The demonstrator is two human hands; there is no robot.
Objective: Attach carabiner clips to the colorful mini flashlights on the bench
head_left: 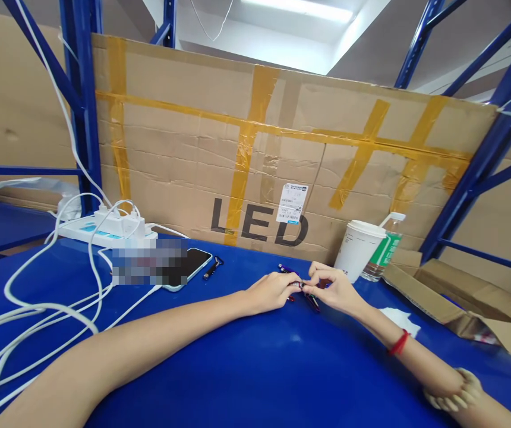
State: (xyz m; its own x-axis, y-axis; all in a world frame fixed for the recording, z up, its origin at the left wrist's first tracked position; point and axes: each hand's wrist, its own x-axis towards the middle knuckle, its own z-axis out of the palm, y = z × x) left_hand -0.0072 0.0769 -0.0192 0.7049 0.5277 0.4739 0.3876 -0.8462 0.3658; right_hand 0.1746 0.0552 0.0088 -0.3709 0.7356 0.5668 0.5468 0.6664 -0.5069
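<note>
My left hand and my right hand meet over the blue table, fingertips almost touching. Both are closed in a pinch around a slim pen-like piece, mostly covered by my fingers. Just behind the fingertips lies a dark purple pen-like stick. Another dark stick rests on the table below my right fingers. A bit of red shows under my left fingertips, too small to name.
Left stand a phone, a small black object with a loop, a power strip and looping white cables. Right are a paper cup, a bottle, a tissue and an open carton. Cardboard stands behind.
</note>
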